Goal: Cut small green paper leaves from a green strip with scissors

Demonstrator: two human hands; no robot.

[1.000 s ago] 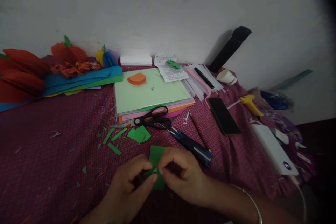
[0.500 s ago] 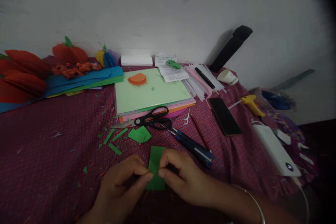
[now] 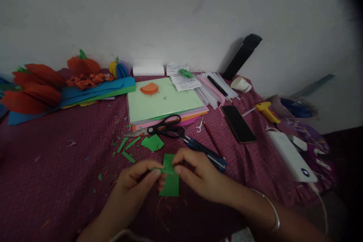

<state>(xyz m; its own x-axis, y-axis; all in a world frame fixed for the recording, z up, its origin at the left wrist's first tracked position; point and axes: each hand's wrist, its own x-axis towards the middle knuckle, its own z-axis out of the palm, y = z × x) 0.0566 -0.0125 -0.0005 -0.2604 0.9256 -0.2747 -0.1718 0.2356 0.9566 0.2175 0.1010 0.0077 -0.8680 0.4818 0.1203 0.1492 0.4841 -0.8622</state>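
My left hand (image 3: pixel 136 187) is closed in a pinch on a small green paper piece (image 3: pixel 157 168). Close on its right, my right hand (image 3: pixel 200 176) has thumb and forefinger pressed together at the other end of that piece; the fingertips partly hide it. A green paper rectangle (image 3: pixel 171 187) shows behind and below the fingers. Just beyond the hands lie green paper cut-outs (image 3: pixel 153 142) and several thin green strips (image 3: pixel 133 143). Black-handled scissors (image 3: pixel 166 126) rest past these, beside a blue cutter knife (image 3: pixel 205 151).
Coloured paper sheets (image 3: pixel 167 102) are stacked near the wall. Red paper pumpkins (image 3: pixel 36 87) stand at left. To the right lie a phone (image 3: pixel 238 124), a yellow glue gun (image 3: pixel 268 111), a white power bank (image 3: pixel 292 157) and a red pencil (image 3: pixel 214 140). Paper scraps dot the checked cloth (image 3: pixel 56 166).
Both hands have risen slightly from the lower part of the green rectangle. A small green piece now shows between the fingertips. The whole view has shifted a little.
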